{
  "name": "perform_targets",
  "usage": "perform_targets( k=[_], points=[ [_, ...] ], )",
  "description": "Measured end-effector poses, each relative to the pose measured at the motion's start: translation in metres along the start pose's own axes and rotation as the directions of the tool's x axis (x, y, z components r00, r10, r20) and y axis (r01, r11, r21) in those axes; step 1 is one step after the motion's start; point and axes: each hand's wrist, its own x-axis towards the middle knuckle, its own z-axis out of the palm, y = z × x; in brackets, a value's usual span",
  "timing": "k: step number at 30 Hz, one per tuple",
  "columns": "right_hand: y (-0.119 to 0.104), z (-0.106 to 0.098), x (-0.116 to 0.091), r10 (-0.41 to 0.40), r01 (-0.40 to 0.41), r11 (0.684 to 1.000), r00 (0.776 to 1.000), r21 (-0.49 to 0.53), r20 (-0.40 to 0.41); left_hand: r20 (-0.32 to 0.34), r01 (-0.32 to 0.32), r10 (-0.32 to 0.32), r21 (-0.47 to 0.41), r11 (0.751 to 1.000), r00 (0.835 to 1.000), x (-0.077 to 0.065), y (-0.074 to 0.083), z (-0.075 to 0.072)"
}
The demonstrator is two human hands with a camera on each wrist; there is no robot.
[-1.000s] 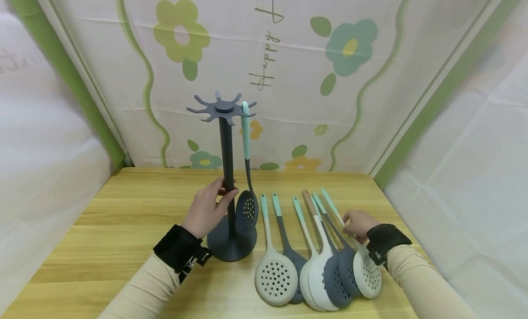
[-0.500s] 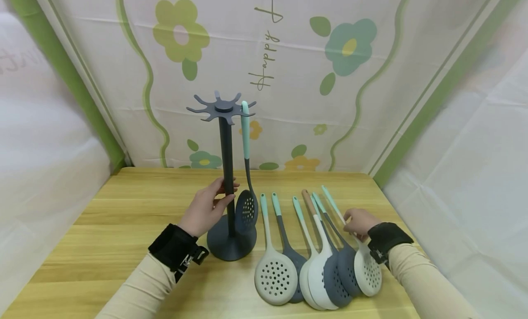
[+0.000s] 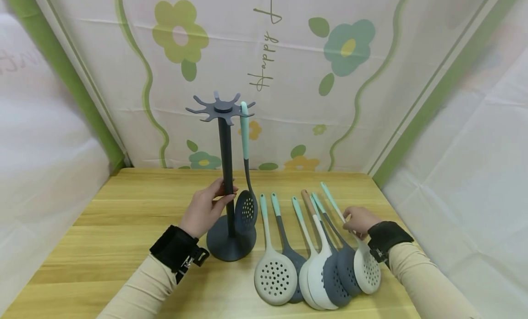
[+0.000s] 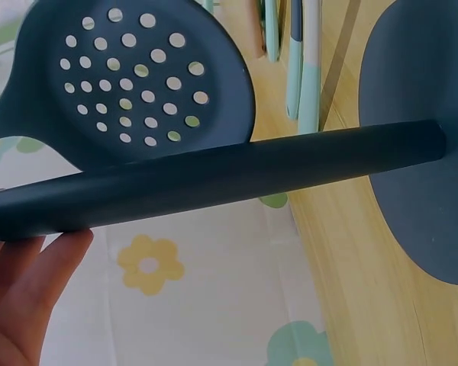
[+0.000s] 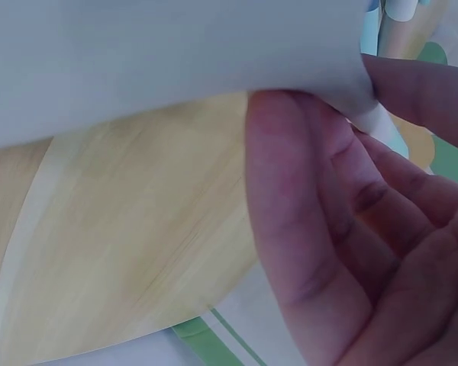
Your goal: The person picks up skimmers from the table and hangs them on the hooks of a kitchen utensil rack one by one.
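Observation:
My left hand [image 3: 204,211] grips the black upright pole [image 3: 226,158] of a utensil stand, thumb in front and fingers behind. From the stand's hooked top hangs a dark skimmer [image 3: 245,213] with a mint handle; its perforated head [image 4: 229,91] lies close beside the pole in the left wrist view. At the right, my right hand [image 3: 360,220] pinches the shaft of a pale skimmer [image 3: 368,273] with a mint handle end. In the right wrist view the thumb [image 5: 427,91] and fingers [image 5: 282,175] meet on the pale shaft, the round head filling the upper left.
Several more utensils lie in a row between the hands: a beige skimmer [image 3: 275,277], a dark one [image 3: 290,255] partly beneath it, a white ladle-like one with a brown handle [image 3: 308,202], and overlapping dark skimmers [image 3: 337,282]. A flowered curtain [image 3: 288,126] stands behind the wooden table [image 3: 136,209].
The handle tip of the pale skimmer in my right hand has risen slightly, and its head has shifted a little away from me. My left hand stays on the pole.

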Motion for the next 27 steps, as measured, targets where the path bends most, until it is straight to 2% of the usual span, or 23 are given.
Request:
perform_targets(
  k=[27],
  points=[
    [-0.0039,-0.0028,-0.0019,-0.012,0.012,1.0,1.0,0.001,-0.016,-0.061,0.005,-0.002,0.055,0.998,0.998,-0.0031,0.0021,0.0042]
  ],
)
